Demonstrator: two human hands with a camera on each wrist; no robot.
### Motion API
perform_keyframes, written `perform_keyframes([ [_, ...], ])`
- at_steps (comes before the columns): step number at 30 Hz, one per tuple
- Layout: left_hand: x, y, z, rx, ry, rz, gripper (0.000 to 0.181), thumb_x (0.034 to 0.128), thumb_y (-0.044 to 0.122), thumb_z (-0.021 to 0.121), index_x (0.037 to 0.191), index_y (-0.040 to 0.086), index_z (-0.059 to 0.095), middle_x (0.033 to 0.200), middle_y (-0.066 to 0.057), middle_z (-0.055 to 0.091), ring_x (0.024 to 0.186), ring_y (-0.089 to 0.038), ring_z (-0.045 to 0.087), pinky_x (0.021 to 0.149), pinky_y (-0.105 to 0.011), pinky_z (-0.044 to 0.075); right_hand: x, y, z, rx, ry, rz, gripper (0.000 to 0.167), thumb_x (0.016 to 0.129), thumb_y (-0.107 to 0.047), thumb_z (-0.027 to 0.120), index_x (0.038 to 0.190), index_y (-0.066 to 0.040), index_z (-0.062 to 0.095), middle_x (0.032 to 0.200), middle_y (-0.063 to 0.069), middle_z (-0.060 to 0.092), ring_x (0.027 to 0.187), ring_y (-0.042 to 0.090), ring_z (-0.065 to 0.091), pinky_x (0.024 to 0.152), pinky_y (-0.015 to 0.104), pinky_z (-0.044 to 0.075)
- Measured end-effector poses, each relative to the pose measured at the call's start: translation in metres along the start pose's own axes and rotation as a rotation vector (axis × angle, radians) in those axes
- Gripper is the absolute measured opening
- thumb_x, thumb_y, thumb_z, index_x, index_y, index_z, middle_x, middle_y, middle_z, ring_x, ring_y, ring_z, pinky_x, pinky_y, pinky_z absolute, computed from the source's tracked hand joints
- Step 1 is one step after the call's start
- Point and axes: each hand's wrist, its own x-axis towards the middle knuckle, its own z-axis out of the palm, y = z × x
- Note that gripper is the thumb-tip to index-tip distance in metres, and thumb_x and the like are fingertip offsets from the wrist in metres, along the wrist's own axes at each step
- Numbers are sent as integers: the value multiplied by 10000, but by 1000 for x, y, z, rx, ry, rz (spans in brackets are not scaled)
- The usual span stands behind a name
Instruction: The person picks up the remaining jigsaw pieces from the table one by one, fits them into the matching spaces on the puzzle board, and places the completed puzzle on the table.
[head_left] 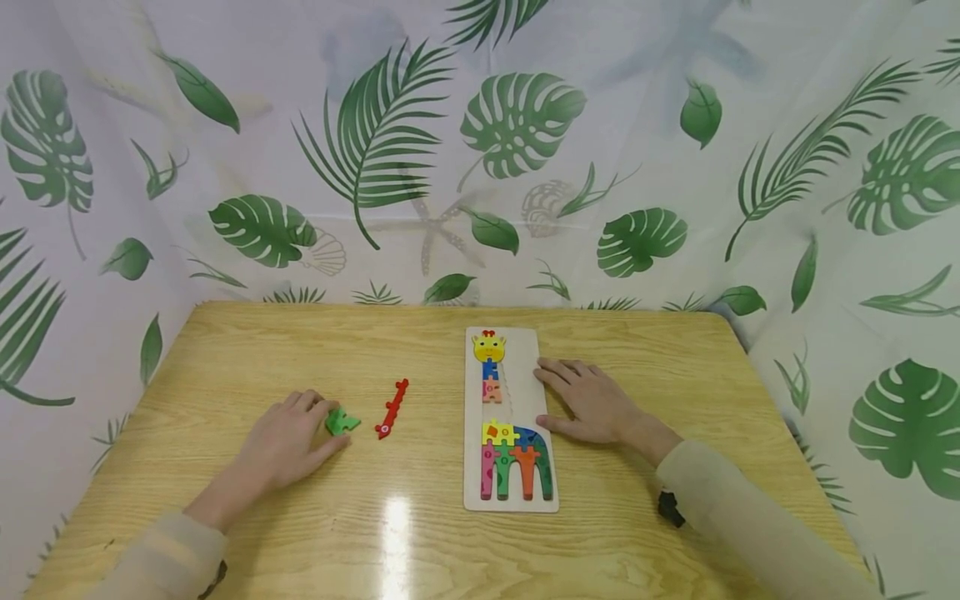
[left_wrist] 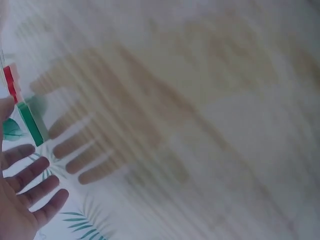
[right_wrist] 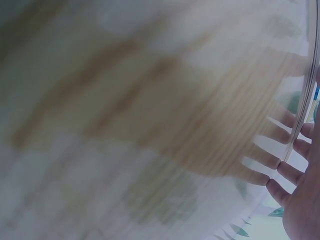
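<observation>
On the left half of the table, my left hand lies around a green puzzle piece. Its index finger is at the piece's left edge, and the thumb reaches below it without visibly pinching. In the left wrist view the fingers of that hand are spread beside the green piece. Just right of it lies a long red puzzle piece. A wooden giraffe puzzle board holds several coloured pieces, with a bare gap in the neck. My right hand rests with extended fingertips on the board's right edge.
The glossy wood-grain table reflects a bright light near its front. Behind and beside it hangs a white cloth printed with green leaves. Dark bands show at the wrists, by the light sleeves.
</observation>
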Motion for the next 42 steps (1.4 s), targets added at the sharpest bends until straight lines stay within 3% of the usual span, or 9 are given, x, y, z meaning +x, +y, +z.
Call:
perform_keyframes([
  [8, -2, 12, -4, 27, 17, -59, 552, 992, 499, 676, 1285, 31, 680, 1232, -190, 686, 1158, -396, 654, 882, -559, 605, 1, 1, 2, -1, -6, 5, 849, 990, -755, 454, 1643, -218, 383, 1737, 28, 337, 1537, 370, 402, 1232, 635, 366],
  [18, -5, 14, 2, 52, 26, -123, 597, 973, 523, 690, 1215, -22, 687, 1185, -243, 695, 1111, -432, 666, 829, -578, 608, 1, 1, 3, -7, -11, 7, 852, 989, -757, 455, 1646, -219, 378, 1738, 28, 337, 1541, 369, 400, 1237, 634, 362],
  [31, -3, 15, 6, 75, 66, -134, 572, 945, 502, 723, 1125, -41, 703, 1104, -236, 694, 1013, -409, 673, 769, -557, 611, 1, 1, 3, -14, -1, -1, 846, 996, -748, 457, 1644, -211, 381, 1734, 39, 345, 1535, 374, 411, 1232, 638, 368],
  [42, 1, 0, 6, 59, 30, -71, 576, 939, 521, 727, 1170, -6, 719, 1121, -200, 693, 1006, -372, 671, 805, -512, 623, 1, 0, 2, -17, 5, -1, 840, 994, -747, 459, 1638, -210, 395, 1728, 37, 359, 1535, 366, 416, 1230, 628, 378],
])
